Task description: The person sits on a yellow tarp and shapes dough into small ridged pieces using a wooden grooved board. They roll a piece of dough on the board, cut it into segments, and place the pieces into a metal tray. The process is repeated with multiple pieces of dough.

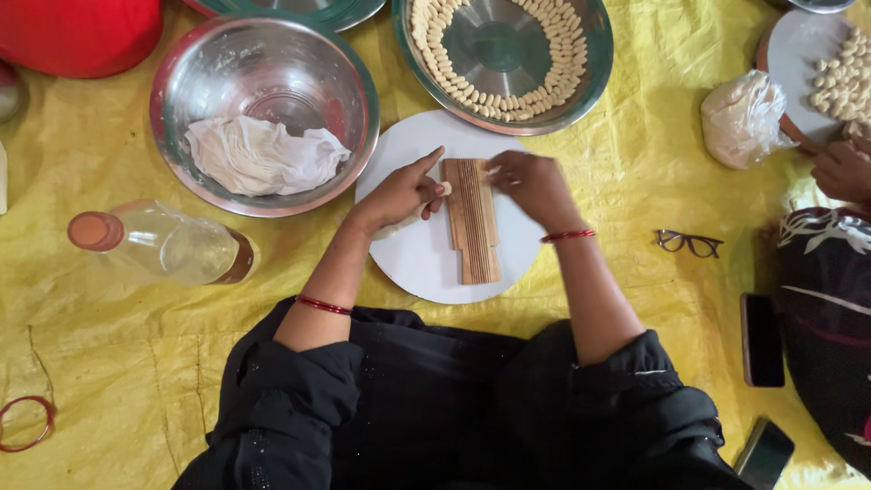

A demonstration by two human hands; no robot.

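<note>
A ridged wooden board [474, 220] lies on a round white board [426, 263] in front of me. My left hand [399, 192] rests at the wooden board's left edge, index finger stretched over its top corner, with a small piece of dough [444, 189] under the fingers. My right hand [533, 184] sits at the board's upper right corner, fingertips pinching a small bit of dough [493, 169]. A pale lump of dough [399, 227] lies under my left palm on the white board.
A steel bowl [264, 109] holds a white cloth. A steel plate [502, 60] carries several shaped dough pieces. A plastic bottle [163, 243], glasses [689, 242], two phones [762, 339] and bagged dough [744, 118] lie on the yellow sheet. Another person's hand [844, 168] works at right.
</note>
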